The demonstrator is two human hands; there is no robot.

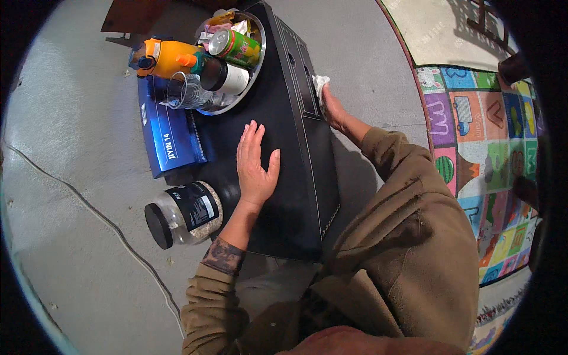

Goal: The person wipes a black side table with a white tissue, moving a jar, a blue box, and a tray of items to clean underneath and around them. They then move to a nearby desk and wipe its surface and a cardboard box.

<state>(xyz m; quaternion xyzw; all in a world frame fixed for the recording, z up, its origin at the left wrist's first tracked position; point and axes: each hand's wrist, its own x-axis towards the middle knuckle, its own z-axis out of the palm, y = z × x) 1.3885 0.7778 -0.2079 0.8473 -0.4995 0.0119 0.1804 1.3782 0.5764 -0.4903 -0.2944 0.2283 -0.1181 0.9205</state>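
Observation:
My left hand (pixel 256 168) is spread, palm down, over the top of a black cabinet (pixel 284 195), with nothing in it. At the cabinet's right side, by its drawer fronts, my right hand (pixel 330 104) holds a crumpled white tissue (pixel 320 84) against the edge. Beyond my left hand a round metal tray (pixel 262 49) carries a green drink can (pixel 242 48), a dark-lidded jar (pixel 233 79), wrapped snacks and a clear glass (pixel 183 93). An orange bottle (pixel 171 55) lies or stands at the tray's left.
A blue box (pixel 164 128) lies along the cabinet's left edge. Nearer stands a clear jar with a black lid (pixel 191 213). A cable (pixel 102 215) crosses the grey floor at left. To the right is a colourful play mat (pixel 479 111).

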